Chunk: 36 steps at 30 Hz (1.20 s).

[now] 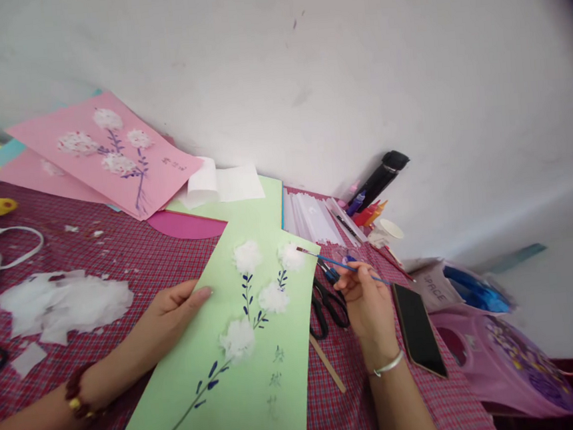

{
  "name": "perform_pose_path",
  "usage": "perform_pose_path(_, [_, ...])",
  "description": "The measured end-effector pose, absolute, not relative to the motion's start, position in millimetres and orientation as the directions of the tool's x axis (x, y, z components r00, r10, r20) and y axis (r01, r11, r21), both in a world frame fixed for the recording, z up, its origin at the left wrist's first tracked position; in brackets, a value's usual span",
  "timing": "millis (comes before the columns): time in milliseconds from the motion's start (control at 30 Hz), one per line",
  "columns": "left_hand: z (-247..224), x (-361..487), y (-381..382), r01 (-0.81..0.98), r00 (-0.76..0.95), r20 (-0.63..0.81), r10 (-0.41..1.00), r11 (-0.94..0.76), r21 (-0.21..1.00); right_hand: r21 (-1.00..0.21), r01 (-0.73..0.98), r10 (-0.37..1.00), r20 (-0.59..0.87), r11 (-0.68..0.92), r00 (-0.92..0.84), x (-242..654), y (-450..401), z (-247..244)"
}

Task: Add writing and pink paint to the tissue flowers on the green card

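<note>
L hand (181, 303) pinches L edge of the green sheet (252, 398), thumb flat on top, other fingers partly hid. Sheet's front & center, angled over the checked tablecloth (170, 258). R hand (367, 298) pinches a thin blue brush (338, 264) b/w thumb & fingers, tip over the upper R white flower (290, 256); can't tell if it's touching. Sheet has 4 white puffy flowers total, dark stem w/ small purple leaves, & a column of handwritten characters lower R.

B/w sheet & R hand: black-handled scissors (324, 297), w/ a wooden stick (328, 364) just below. Phone (418, 330) lies R of R wrist, screen dark.

L of L hand: pile of white paper scraps (73, 304). Back L, near wall (274, 75): pink sheet (166, 185) w/ similar flowers, on top of other sheets. Bundle of white sticks (311, 216) sits behind the green sheet, toward R.
</note>
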<state>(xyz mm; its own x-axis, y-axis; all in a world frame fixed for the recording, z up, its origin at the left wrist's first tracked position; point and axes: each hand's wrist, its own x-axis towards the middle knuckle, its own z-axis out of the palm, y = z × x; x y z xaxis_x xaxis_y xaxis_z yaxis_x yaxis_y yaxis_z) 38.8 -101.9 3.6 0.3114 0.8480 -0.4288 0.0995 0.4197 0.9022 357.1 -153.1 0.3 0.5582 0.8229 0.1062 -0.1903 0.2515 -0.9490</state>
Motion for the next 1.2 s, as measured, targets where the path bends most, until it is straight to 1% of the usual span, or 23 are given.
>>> perform_pose_path(133, [1.4, 37.5, -100.8, 0.097, 0.300, -0.436, 0.848, 0.427, 0.899, -0.942, -0.241, 0.823, 0.059, 0.233, 0.566, 359.2, -153.0, -0.2])
perform_pose_path(300, [-2.4, 35.0, -98.7, 0.030, 0.312, -0.495, 0.811, 0.513, 0.858, -0.915, -0.317, 0.838, 0.042, 0.252, 0.545, 364.5, -154.3, -3.6])
perform_pose_path(400, [-3.3, 34.7, -97.4, 0.000, 0.303, -0.515, 0.802, 0.540, 0.842, -0.925, -0.298, 0.841, 0.040, 0.235, 0.539, 365.4, -154.4, -4.5])
perform_pose_path(533, [-0.1, 36.6, -96.6, 0.001, 0.267, -0.531, 0.804, 0.551, 0.834, -0.916, -0.318, 0.842, 0.039, 0.245, 0.538, 364.9, -154.0, -2.3])
perform_pose_path(633, [1.5, 37.5, -96.6, 0.007, 0.258, -0.527, 0.810, 0.544, 0.839, -0.928, -0.273, 0.827, 0.062, 0.254, 0.558, 364.7, -154.8, -0.3])
perform_pose_path(767, [0.7, 36.7, -97.6, 0.011, 0.264, -0.520, 0.812, 0.537, 0.844, -0.909, -0.310, 0.851, 0.085, 0.280, 0.518, 360.7, -157.0, 1.0])
perform_pose_path(833, [0.3, 36.2, -98.4, 0.013, 0.273, -0.506, 0.818, 0.523, 0.852, -0.922, -0.277, 0.869, 0.108, 0.269, 0.484, 356.6, -157.7, 1.2])
perform_pose_path(967, [-0.6, 35.8, -99.7, 0.035, 0.292, -0.474, 0.831, 0.486, 0.874, -0.966, -0.150, 0.886, 0.122, 0.208, 0.448, 349.9, -157.4, 0.7])
perform_pose_path(1200, [0.6, 36.5, -100.8, 0.031, 0.297, -0.482, 0.824, 0.497, 0.867, -0.968, -0.139, 0.879, 0.123, 0.209, 0.461, 351.9, -157.9, -0.2])
